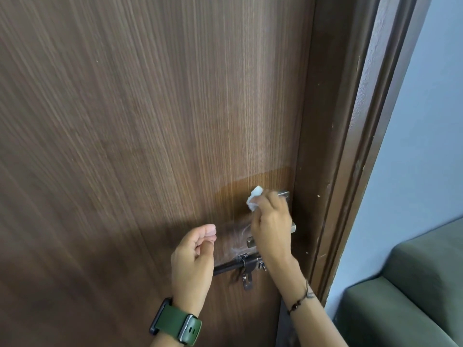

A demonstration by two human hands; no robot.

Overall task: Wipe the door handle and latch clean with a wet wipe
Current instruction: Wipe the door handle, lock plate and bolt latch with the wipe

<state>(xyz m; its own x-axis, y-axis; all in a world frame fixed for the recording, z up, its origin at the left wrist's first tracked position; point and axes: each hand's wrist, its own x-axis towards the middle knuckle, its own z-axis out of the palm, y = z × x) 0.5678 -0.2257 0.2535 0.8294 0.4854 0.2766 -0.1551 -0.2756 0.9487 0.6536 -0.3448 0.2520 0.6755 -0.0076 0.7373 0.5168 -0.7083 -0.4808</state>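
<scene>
My right hand [271, 226] grips a crumpled white wet wipe [254, 201] and presses it against the metal door handle [284, 194] on the brown wooden door [150, 121]. The hand hides most of the handle; only its top end and a bit of the plate beside my wrist show. Below the handle sits a dark metal sliding latch [246, 267] with a hanging hasp. My left hand [194, 259], with a green watch on its wrist, hovers left of the latch, fingers loosely curled, holding nothing. A damp patch darkens the wood around the handle.
The dark brown door frame [350, 146] runs down the right side of the door. Beyond it is a pale blue wall [426, 146], and a grey-green sofa [413, 296] stands at the lower right.
</scene>
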